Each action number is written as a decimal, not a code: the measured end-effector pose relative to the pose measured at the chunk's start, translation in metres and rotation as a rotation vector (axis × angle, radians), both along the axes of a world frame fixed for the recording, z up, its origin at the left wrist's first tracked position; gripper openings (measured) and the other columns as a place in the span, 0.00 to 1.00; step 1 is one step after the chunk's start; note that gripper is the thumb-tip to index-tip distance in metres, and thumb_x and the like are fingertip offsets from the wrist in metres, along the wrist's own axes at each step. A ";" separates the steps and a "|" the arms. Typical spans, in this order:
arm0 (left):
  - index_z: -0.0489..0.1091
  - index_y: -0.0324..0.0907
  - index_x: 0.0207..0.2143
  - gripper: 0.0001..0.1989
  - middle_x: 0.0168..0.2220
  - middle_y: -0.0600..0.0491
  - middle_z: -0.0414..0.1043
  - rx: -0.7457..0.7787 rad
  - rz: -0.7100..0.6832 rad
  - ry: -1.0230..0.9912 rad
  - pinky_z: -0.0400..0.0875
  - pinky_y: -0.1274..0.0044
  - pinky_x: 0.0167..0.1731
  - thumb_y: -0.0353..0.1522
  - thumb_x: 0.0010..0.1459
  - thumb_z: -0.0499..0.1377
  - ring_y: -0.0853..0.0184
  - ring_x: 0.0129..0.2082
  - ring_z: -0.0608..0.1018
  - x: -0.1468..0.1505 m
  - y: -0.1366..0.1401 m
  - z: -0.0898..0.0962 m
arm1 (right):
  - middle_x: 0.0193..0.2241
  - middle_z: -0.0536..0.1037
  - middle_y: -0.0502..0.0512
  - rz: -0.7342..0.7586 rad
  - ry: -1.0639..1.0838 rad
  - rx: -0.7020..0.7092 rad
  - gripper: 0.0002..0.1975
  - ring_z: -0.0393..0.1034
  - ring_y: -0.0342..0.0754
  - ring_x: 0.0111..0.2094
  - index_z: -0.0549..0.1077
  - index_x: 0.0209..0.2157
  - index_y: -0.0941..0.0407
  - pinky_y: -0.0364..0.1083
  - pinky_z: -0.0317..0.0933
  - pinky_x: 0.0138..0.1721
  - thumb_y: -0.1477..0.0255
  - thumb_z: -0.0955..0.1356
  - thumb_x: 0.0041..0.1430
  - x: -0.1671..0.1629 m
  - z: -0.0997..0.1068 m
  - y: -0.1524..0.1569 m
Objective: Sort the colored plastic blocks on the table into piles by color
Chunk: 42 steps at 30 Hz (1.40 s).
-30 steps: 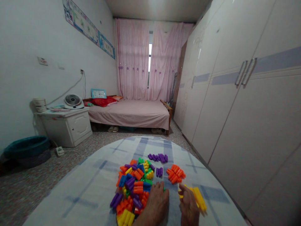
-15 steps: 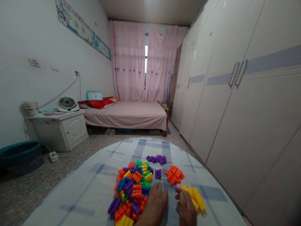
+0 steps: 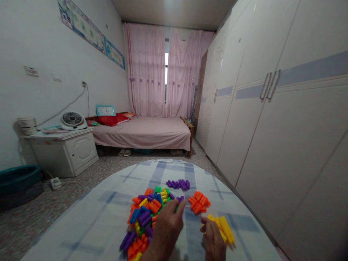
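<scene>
My left hand [image 3: 169, 222] reaches over the right side of a mixed pile of plastic building blocks [image 3: 144, 218] in orange, blue, purple, green and yellow. Its thumb and fingers are pinched around a small green block [image 3: 176, 208], which is mostly hidden. Just beyond the fingertips lie purple blocks [image 3: 180, 199], partly covered by the hand. My right hand [image 3: 213, 235] rests beside the yellow blocks [image 3: 223, 229], covering some of them. Its fingers are loosely curled, with a gap between thumb and forefinger, and nothing shows in it.
Orange blocks [image 3: 199, 202] form a group on the checked tablecloth [image 3: 89, 221]. Behind them is a row of purple blocks [image 3: 178, 184]. Past the table stand a bed [image 3: 144, 132], a white cabinet [image 3: 81, 152] with a fan [image 3: 73, 119], and a tall wardrobe [image 3: 293, 145].
My left hand has moved forward and left, carrying the green block toward the purple blocks. The right hand has hardly moved. The view has shifted slightly.
</scene>
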<state>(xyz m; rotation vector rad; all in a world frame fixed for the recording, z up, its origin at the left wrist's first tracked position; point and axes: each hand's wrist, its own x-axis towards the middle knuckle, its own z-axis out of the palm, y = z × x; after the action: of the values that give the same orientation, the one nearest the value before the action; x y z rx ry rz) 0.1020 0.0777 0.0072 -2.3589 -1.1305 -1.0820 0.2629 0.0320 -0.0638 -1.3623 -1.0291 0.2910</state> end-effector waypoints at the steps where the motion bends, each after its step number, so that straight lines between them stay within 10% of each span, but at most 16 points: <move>1: 0.63 0.42 0.53 0.20 0.41 0.46 0.70 0.016 0.026 -0.070 0.72 0.72 0.40 0.26 0.59 0.48 0.62 0.42 0.74 -0.021 0.000 0.008 | 0.31 0.75 0.55 0.005 0.003 0.000 0.22 0.68 0.46 0.29 0.73 0.37 0.56 0.44 0.62 0.32 0.55 0.58 0.60 -0.001 0.001 0.000; 5: 0.63 0.41 0.52 0.18 0.45 0.46 0.69 -0.050 0.370 -0.254 0.69 0.69 0.45 0.33 0.60 0.48 0.61 0.45 0.72 -0.122 0.009 0.012 | 0.29 0.75 0.55 0.031 0.015 -0.022 0.22 0.68 0.46 0.29 0.74 0.34 0.56 0.44 0.63 0.32 0.54 0.58 0.60 -0.006 0.004 -0.002; 11: 0.67 0.38 0.48 0.20 0.44 0.45 0.71 -0.286 0.664 -0.178 0.67 0.68 0.48 0.35 0.58 0.45 0.60 0.45 0.73 -0.208 0.020 -0.056 | 0.29 0.76 0.55 0.072 -0.030 -0.078 0.25 0.69 0.46 0.30 0.74 0.32 0.56 0.44 0.65 0.33 0.51 0.58 0.59 -0.012 0.003 -0.002; 16: 0.66 0.41 0.51 0.21 0.49 0.47 0.71 -0.314 0.518 -0.210 0.67 0.68 0.50 0.38 0.58 0.47 0.60 0.49 0.73 -0.201 0.021 -0.089 | 0.31 0.77 0.57 0.163 -0.084 -0.121 0.26 0.72 0.49 0.34 0.75 0.31 0.55 0.44 0.66 0.35 0.50 0.58 0.57 -0.007 -0.002 0.001; 42: 0.70 0.41 0.45 0.16 0.47 0.46 0.69 -0.342 0.679 -0.281 0.64 0.67 0.47 0.38 0.57 0.53 0.57 0.46 0.70 -0.187 0.006 -0.054 | 0.33 0.77 0.57 0.203 -0.341 -0.445 0.20 0.69 0.50 0.34 0.74 0.37 0.57 0.47 0.61 0.37 0.59 0.59 0.55 -0.003 0.020 -0.004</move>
<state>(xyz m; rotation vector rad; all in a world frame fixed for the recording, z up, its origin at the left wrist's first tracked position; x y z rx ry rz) -0.0850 0.0836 -0.0467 -1.7995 -2.1542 -1.0282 0.2599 0.0285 -0.0437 -1.7492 -1.4506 0.4702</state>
